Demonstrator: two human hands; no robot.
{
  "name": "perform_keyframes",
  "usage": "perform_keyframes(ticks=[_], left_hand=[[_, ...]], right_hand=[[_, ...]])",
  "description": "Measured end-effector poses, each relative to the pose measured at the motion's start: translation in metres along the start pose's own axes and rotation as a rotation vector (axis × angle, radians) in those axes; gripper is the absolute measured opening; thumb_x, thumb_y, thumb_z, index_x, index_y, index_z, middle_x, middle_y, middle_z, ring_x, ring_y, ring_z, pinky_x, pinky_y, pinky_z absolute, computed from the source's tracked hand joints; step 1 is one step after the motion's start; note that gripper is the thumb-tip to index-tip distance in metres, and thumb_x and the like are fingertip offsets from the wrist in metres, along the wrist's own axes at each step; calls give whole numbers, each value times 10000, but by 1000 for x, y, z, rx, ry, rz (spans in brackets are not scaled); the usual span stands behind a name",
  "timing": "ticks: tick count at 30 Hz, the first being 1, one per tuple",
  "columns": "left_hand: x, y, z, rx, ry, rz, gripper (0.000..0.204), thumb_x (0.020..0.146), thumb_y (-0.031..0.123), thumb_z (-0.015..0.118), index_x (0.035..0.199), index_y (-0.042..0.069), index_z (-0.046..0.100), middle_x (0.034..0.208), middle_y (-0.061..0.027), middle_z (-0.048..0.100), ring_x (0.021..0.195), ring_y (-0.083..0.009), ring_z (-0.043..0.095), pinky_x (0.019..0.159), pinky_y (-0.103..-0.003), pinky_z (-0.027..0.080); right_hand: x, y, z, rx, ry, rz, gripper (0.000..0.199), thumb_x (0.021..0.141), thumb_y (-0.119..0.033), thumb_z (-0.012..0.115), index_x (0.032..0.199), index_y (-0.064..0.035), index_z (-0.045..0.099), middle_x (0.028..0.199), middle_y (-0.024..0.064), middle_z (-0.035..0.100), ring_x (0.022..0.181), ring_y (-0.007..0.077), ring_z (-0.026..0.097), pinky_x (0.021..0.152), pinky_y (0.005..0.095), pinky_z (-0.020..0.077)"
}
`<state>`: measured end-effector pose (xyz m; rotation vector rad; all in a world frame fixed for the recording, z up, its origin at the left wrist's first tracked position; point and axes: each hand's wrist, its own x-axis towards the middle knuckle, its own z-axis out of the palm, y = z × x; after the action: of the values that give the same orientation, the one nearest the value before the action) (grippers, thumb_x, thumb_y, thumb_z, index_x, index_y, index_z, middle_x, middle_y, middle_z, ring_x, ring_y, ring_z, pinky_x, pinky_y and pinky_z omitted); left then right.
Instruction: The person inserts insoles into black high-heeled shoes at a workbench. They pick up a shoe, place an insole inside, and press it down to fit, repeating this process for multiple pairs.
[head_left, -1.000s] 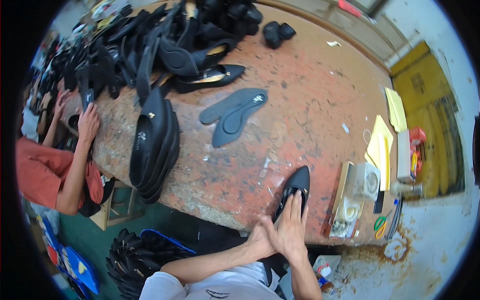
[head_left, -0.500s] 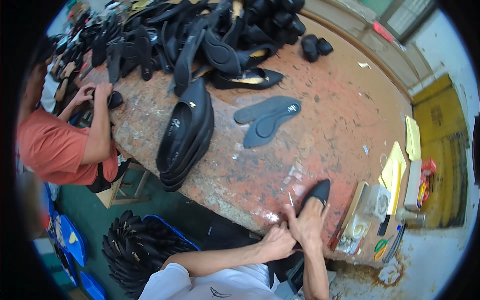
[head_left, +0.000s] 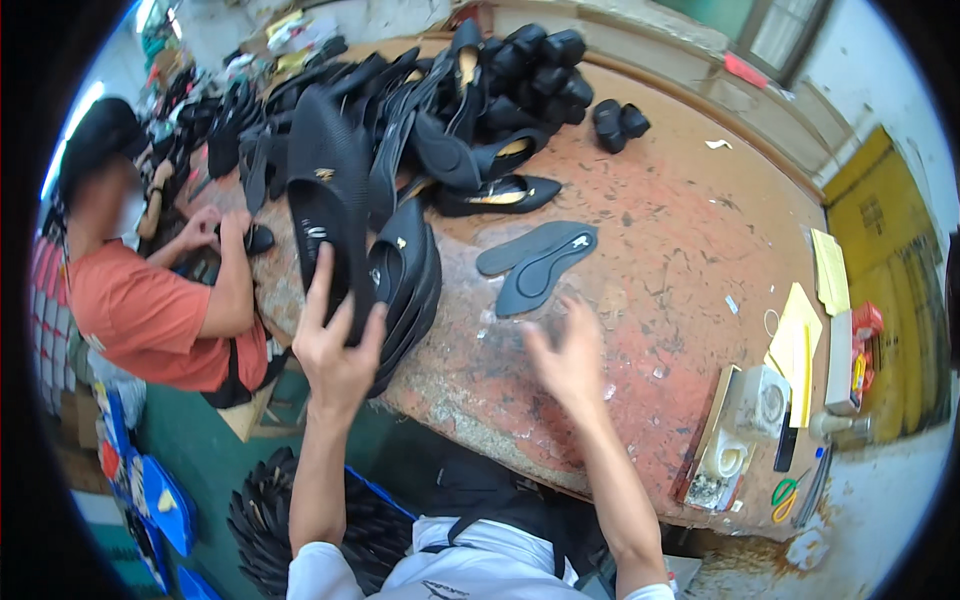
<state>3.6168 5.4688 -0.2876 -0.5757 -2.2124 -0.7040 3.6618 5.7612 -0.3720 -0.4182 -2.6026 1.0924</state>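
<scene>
My left hand (head_left: 338, 370) grips the heel end of a black pointed pump (head_left: 328, 215), its fingers reaching into the opening. The pump is raised with its toe away from me and has a small gold ornament at the front. Just right of it, partly hidden, is a stack of nested black pumps (head_left: 408, 285) on the worn red-brown worktable (head_left: 660, 320). My right hand (head_left: 570, 360) is open and empty, thumb and fingers apart. Close beyond its fingertips lie two dark insoles, one (head_left: 555, 270) overlapping the other (head_left: 505, 250).
A large pile of black shoes and insoles (head_left: 440, 120) covers the table's far left. Right lie a tape dispenser (head_left: 740, 440), yellow paper (head_left: 795, 340) and scissors (head_left: 785, 498). A co-worker in an orange shirt (head_left: 150, 320) sits at left. Below the table edge is a heap of black pieces (head_left: 265, 525).
Both hands were together at the near right table edge, with a black pump there. Now the left hand has a pump over beside the stack, and the right hand is near the insoles.
</scene>
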Motion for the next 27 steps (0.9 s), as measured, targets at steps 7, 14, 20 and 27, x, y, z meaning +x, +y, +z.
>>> perform_keyframes(ticks=[7, 14, 20, 27], left_hand=[[-28, -43, -12, 104, -720, -165, 517, 1053, 403, 684, 1302, -47, 742, 1653, -197, 520, 1566, -481, 381, 1254, -643, 306], [-17, 55, 33, 265, -483, 74, 662, 1048, 405, 687, 1550, -7, 557, 1717, -219, 415, 1597, -469, 337, 1289, -649, 227], [-63, 79, 176, -136, -988, 172, 746, 1061, 474, 649, 1564, -63, 522, 1740, -212, 379, 1641, -414, 284, 1258, -695, 313], [-54, 75, 180, -183, -958, 139, 646, 1060, 460, 665, 1463, -40, 603, 1683, -198, 462, 1582, -410, 379, 1223, -654, 375]], right_hand=[[60, 14, 85, -334, -26, -87, 843, 862, -370, 825, 1548, 7, 511, 1637, 331, 461, 1479, 576, 451, 1205, 604, 432], [8, 84, 32, -423, 150, -407, 468, 898, -87, 677, 1355, 17, 683, 1428, 254, 694, 1328, 451, 663, 1080, 519, 565], [-3, 76, -18, -262, 192, -295, 435, 878, 9, 694, 1311, -17, 713, 1136, 211, 789, 949, 363, 794, 786, 440, 649], [-27, 70, -104, -125, 504, -5, 390, 889, 84, 606, 1241, 30, 764, 1016, 199, 795, 851, 259, 779, 764, 374, 602]])
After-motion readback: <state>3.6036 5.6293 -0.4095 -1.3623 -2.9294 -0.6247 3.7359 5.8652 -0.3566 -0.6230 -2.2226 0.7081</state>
